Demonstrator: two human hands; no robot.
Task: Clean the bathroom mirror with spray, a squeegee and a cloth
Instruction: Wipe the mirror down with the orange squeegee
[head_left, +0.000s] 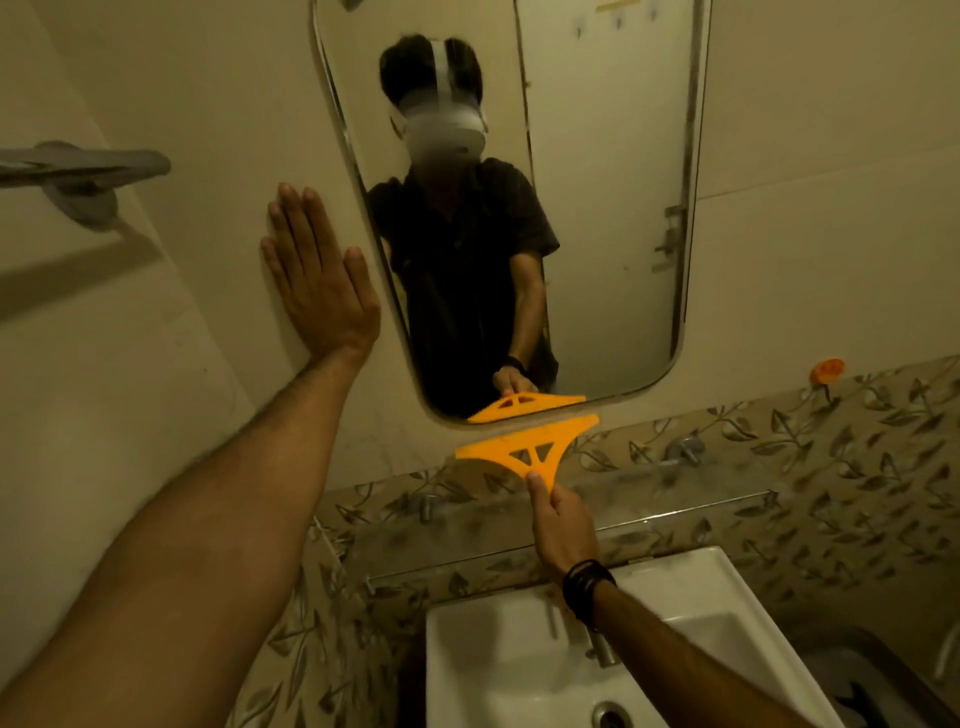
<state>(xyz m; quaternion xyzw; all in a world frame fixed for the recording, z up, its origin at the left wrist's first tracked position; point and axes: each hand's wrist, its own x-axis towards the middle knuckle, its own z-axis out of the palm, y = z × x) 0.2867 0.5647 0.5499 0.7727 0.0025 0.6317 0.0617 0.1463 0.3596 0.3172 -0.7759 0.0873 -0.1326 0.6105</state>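
Gripping orange squeegee (524, 444) below mirror (597, 208), right hand (558, 525); left hand (317, 275) open-flat on wall (197, 130).

White sink (498, 644), glass shelf (675, 506), towel bar (83, 166)

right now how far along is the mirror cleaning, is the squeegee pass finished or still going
Done: the mirror shows no droplets or foam, though whether it was sprayed is unclear. In hand: the right hand holds the orange squeegee at the mirror's bottom edge, apparently ending a stroke; the left hand lies flat on the wall. Left: cloth wiping; no cloth is visible.
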